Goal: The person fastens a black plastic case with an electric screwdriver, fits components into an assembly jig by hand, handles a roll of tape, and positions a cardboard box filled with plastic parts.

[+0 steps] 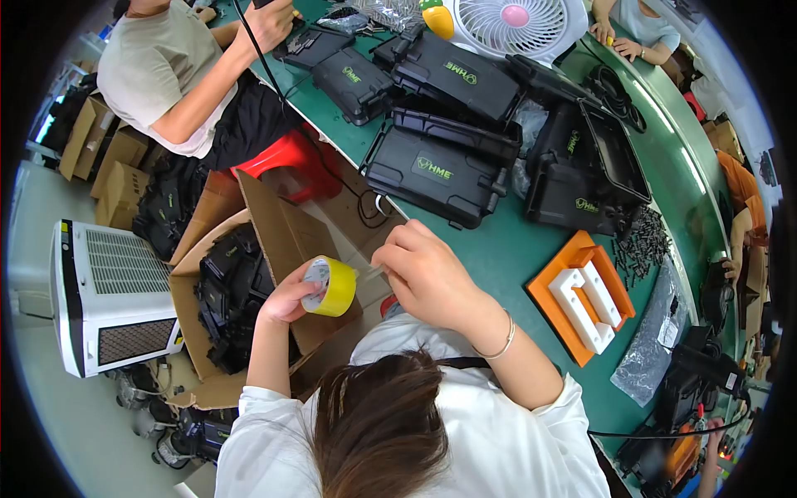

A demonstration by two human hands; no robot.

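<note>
My left hand (286,297) grips a roll of yellow tape (339,287), its fingers at the roll's core. To the right of the roll, my right hand (427,272) is raised with its fingers bent and pressed together; what they hold, if anything, is too small to name. Both hands are over the gap between the green table (490,257) and an open cardboard box (286,241) filled with black parts (228,290). Beyond my right hand, a closed black case (432,173) with green lettering lies at the table's edge.
More black cases (457,75), a fan (519,25), an orange fixture with white blocks (581,299), small black parts (641,249) and a plastic bag (652,340) lie on the table. A co-worker (178,75) sits at upper left. An air cooler (116,290) stands left.
</note>
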